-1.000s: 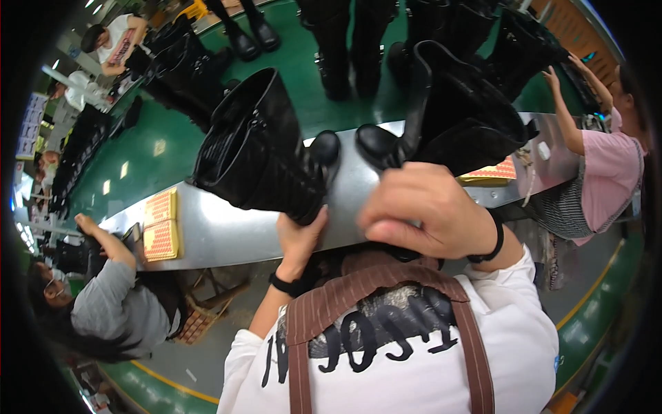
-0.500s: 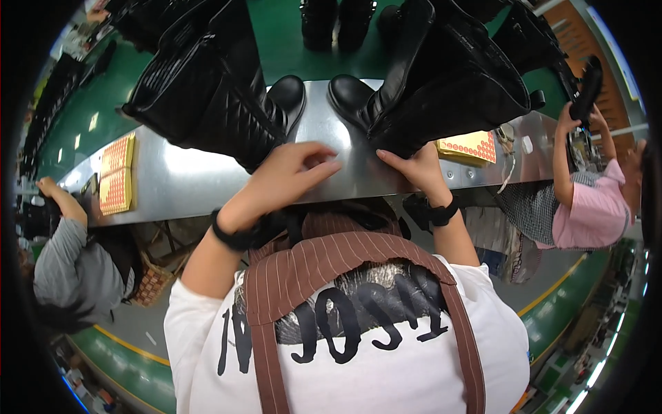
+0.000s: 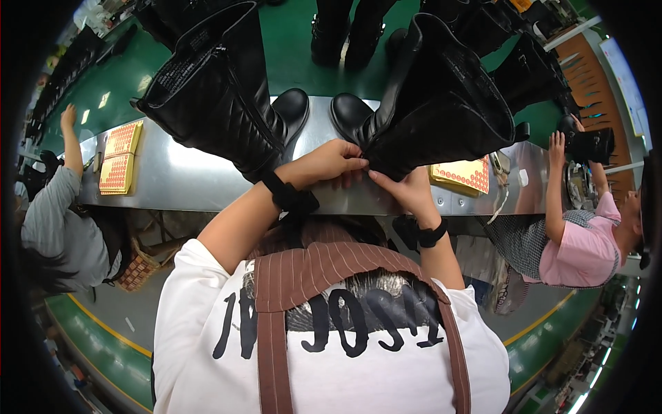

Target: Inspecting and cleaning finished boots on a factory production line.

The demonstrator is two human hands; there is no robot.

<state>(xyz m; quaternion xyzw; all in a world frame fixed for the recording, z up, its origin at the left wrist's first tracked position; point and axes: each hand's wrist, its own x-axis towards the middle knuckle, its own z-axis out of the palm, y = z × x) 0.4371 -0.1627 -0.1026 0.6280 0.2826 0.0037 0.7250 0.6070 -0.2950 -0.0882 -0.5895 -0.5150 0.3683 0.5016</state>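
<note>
Two tall black boots stand before me, toes pointing away: the left boot (image 3: 238, 114) with a quilted shaft and side zipper, the right boot (image 3: 441, 114) with its wide shaft leaning right. My left hand (image 3: 329, 164) reaches across to the right boot's ankle, thumb and fingers pinched together there. Whatever sits between those fingertips is too small to make out. Close beside it, my right hand (image 3: 412, 192) grips the lower part of the same boot near the heel, its thumb toward the left hand. The right hand's other fingers are partly hidden by the boot.
Both boots rest on a metal bench edge (image 3: 200, 190) beside a green belt (image 3: 296, 41) carrying more black boots (image 3: 348, 31). Yellow sheets with red round stickers lie at left (image 3: 121, 159) and right (image 3: 465, 176). Co-workers sit on both sides; the right one (image 3: 579, 241) handles a black boot.
My left hand has moved from open above the bench to the right boot's ankle, its fingers now pinched. The right hand stays at that boot. The right co-worker's boot has lowered and turned.
</note>
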